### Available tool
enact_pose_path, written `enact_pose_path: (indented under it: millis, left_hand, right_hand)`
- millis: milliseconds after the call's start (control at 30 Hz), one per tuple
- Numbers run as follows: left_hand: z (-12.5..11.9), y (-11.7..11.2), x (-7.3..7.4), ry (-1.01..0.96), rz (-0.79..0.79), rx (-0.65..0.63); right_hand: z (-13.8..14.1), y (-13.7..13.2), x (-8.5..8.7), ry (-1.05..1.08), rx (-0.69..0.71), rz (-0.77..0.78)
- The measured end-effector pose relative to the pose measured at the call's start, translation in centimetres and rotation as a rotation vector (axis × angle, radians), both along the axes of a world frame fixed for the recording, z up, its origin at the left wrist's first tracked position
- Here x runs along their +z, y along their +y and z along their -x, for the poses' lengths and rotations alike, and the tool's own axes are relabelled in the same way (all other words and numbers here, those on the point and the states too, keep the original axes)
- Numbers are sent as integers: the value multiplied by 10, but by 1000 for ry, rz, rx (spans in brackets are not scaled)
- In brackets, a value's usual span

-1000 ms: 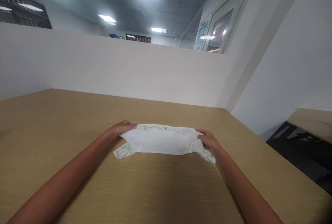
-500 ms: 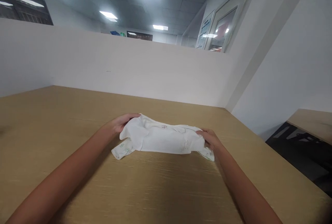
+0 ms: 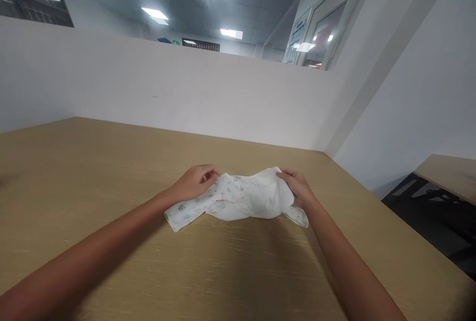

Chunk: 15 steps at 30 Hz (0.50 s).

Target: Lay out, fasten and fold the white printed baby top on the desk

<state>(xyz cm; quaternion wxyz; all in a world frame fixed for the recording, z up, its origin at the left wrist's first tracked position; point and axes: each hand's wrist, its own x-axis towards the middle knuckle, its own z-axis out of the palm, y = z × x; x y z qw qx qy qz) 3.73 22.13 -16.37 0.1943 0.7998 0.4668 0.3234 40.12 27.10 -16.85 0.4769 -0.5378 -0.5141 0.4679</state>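
Note:
A small white baby shirt (image 3: pixel 262 194) lies bunched on the wooden tabletop (image 3: pixel 230 271), its left part showing a print of small grey-green figures. Its left sleeve (image 3: pixel 189 212) stretches out toward the lower left, and the end of the other sleeve (image 3: pixel 297 216) pokes out under my right wrist. My left hand (image 3: pixel 199 181) is closed, fingers curled, with the tips pinching the cloth near the neck edge. At the opposite side, my right hand (image 3: pixel 298 186) grips the shirt's raised shoulder between thumb and fingers; some of those fingers are hidden behind the fabric.
A white partition wall (image 3: pixel 201 93) rises behind the table's far edge, and another white wall (image 3: pixel 412 83) stands to the right. Beyond the table's right edge is a second wooden surface (image 3: pixel 449 175) with dark framework below it.
My left hand has moved right, toward the neck, and the shirt's left part has turned over from plain white to the printed side. My right hand keeps its hold, slightly higher.

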Motion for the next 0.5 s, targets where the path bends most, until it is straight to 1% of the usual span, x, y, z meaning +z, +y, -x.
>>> enact_pose_path:
  millis: [67,133,167,200,233,267,300,367,400,433,500]
  left_hand:
    - [15,-10,-18,49,9,33]
    - [28,-20,-33,86,0,73]
    - [33,-25,-40,95,-1,94]
    - [38,-30,-45,99,6,113]
    - [41,-34,-50,98,22,130]
    - [45,-37,-55,95,43,139]
    - [47,-39,-58,93,65,143]
    - [51,-41,-65,89,99,141]
    - [53,-40,-68,88,107,137]
    - [54,-39,-71,91,105,134]
    - [56,-37,-74,100,90,119]
  right_hand:
    - [22,0,4,8,17,-29]
    - [48,-2,2,-17,56,-60]
    - [60,-5,-2,-55,111,-76]
    - [71,-8,-6,-126,197,-106]
    - [81,-13,-10,-208,277,-153]
    - [88,-19,-16,-291,316,-232]
    - [92,-26,-21,-371,316,-331]
    - [92,-42,-30,-477,227,-530]
    - [88,-50,-34,-513,190,-607]
    - [82,-59,-38,-543,180,-659]
    - [67,-74,-45,-613,231,-716]
